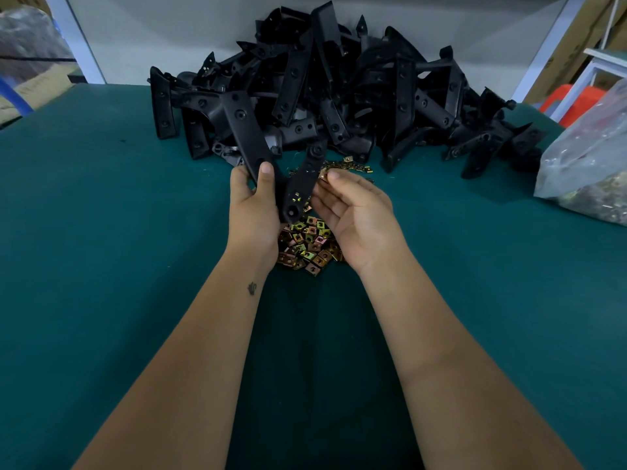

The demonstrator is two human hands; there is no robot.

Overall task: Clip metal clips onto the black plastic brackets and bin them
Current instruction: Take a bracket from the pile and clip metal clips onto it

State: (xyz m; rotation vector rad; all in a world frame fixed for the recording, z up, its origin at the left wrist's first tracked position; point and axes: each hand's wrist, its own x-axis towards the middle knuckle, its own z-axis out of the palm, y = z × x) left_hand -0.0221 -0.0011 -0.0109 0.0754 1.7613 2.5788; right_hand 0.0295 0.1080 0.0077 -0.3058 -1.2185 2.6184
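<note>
A person's left hand (252,201) grips a black plastic bracket (271,154) above a green-topped table (101,215), thumb curled over the front of one arm and the fingers wrapped behind it. The bracket is V-shaped: two flat matte arms, each with round bosses and holes, meet at a rounded lower end between the two hands. A small brass-coloured clip (296,197) sits on the right arm near that lower end. The right hand (353,212) is raised palm-up just beside the bracket, its fingertips drawn together at the edge of the right arm around what appears to be a metal clip (324,175), though only a glint of it shows between the fingers.

Beneath and between the hands lies a loose heap of metal clips (308,242), small squarish pieces in gold, green and pinkish tints, each with a central hole, and more are scattered behind the right hand. Farther back, a large pile of black brackets (339,93) of the same kind is heaped against the far edge of the table. At the right edge rests a clear plastic bag (587,164) with brass-coloured pieces inside.
</note>
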